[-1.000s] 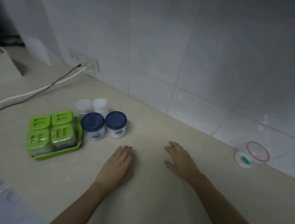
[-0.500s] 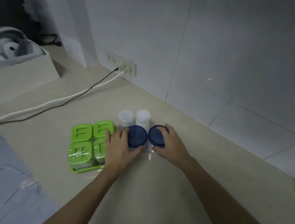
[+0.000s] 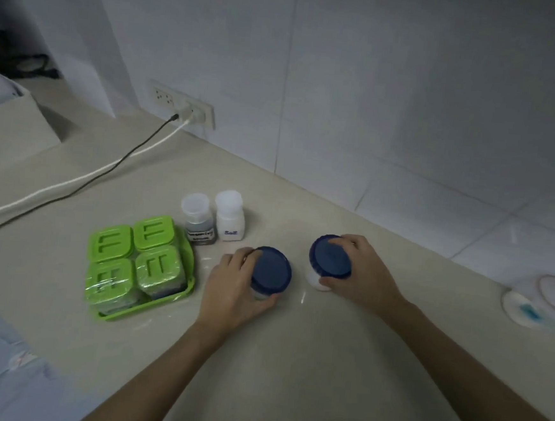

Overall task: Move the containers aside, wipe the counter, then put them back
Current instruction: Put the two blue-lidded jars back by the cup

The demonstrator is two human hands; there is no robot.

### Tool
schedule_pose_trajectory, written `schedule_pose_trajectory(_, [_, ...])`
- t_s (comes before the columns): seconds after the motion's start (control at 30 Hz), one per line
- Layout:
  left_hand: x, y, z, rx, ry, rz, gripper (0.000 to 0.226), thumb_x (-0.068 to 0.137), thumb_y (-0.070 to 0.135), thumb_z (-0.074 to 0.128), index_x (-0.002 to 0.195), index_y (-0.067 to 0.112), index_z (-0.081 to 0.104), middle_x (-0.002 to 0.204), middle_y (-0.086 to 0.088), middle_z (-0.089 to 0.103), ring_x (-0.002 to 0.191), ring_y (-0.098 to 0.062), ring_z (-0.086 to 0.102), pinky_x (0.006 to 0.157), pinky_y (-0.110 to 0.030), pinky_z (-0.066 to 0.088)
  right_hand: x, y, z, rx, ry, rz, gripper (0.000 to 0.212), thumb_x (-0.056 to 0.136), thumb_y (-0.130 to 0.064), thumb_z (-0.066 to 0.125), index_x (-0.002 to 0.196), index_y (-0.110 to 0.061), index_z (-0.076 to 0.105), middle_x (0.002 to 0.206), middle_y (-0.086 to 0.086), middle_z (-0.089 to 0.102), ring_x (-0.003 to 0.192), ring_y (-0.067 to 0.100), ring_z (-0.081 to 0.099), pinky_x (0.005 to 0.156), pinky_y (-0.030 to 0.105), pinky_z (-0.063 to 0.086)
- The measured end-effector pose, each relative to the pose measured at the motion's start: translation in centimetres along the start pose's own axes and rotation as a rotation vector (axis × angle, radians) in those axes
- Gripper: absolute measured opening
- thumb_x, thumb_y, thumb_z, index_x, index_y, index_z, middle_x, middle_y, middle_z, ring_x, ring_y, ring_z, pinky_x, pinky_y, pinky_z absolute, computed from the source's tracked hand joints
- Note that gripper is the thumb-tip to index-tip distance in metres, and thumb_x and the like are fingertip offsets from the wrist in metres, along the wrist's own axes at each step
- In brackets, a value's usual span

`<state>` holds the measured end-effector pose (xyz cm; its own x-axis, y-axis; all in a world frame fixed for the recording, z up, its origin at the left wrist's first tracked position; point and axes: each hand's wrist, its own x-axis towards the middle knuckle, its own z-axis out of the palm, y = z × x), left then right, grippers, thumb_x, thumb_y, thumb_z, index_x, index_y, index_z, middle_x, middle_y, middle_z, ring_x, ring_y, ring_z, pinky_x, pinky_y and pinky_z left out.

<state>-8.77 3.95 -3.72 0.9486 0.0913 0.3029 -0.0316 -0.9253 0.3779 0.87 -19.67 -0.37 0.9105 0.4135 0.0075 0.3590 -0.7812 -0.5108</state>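
Two blue-lidded white jars are in my hands above the beige counter (image 3: 291, 361). My left hand (image 3: 233, 286) grips the left jar (image 3: 271, 271) around its side. My right hand (image 3: 361, 273) grips the right jar (image 3: 330, 257), which tilts toward me. Behind them stand two small clear bottles with white caps, a dark-filled one (image 3: 199, 219) and one labelled salt (image 3: 230, 216). A green tray (image 3: 185, 287) at the left holds several green-lidded containers (image 3: 133, 252).
A white tiled wall runs along the counter's back. A wall socket (image 3: 185, 105) feeds a black and a white cable (image 3: 82, 178) across the left counter. A round red-rimmed tub (image 3: 551, 295) lies tipped at the far right. A beige box (image 3: 14, 123) sits far left.
Both hands have pulled the two blue-lidded jars away from the small bottles, toward me and to the right, and apart from each other. The right jar now tilts.
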Motion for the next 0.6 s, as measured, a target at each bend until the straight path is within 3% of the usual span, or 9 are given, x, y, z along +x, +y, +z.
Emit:
schedule_pose_trajectory(0.17, [-1.1,6.9,2.5,-0.239,-0.15,-0.061,0.078,0.061,0.062,0.072,0.126,0.027,0.049,0.127,0.01,0.055,0.108,-0.013,0.054,0.08,-0.028,0.05,-5.0,5.3,-3.3,-0.038,0.002,0.167,0.076,0.061,-0.044,0.082,0.127,-0.023,0.05,0.128,0.0,0.045,0.111,0.021,0.051,0.091,0.034,0.049])
schedule_pose_trajectory(0.33, [0.1,16.9,7.3,-0.427,-0.299,-0.006,0.077,0.061,0.051,0.079,0.126,0.021,0.05,0.127,0.005,0.054,0.111,-0.016,0.052,0.085,-0.025,0.045,-11.1,12.5,-7.5,-0.121,0.032,0.325,0.078,0.063,-0.05,0.078,0.13,-0.022,0.048,0.131,0.003,0.047,0.111,0.025,0.052,0.091,0.038,0.048])
schedule_pose_trajectory(0.47, [2.8,22.3,10.5,-0.614,-0.336,-0.044,0.072,0.06,0.043,0.082,0.121,0.019,0.053,0.12,0.008,0.054,0.106,-0.011,0.054,0.084,-0.026,0.047,-10.2,16.1,-9.4,-0.318,0.019,0.292,0.078,0.069,-0.056,0.07,0.133,-0.021,0.044,0.133,0.006,0.048,0.112,0.029,0.05,0.092,0.04,0.044])
schedule_pose_trajectory(0.6, [5.7,25.5,12.3,-0.654,-0.331,-0.067,0.069,0.067,0.02,0.083,0.125,0.015,0.047,0.116,0.009,0.046,0.099,-0.008,0.047,0.082,-0.023,0.039,-8.6,19.1,-10.8,-0.448,0.024,0.297,0.072,0.073,-0.058,0.064,0.132,-0.021,0.043,0.129,0.006,0.052,0.116,0.029,0.046,0.094,0.039,0.036])
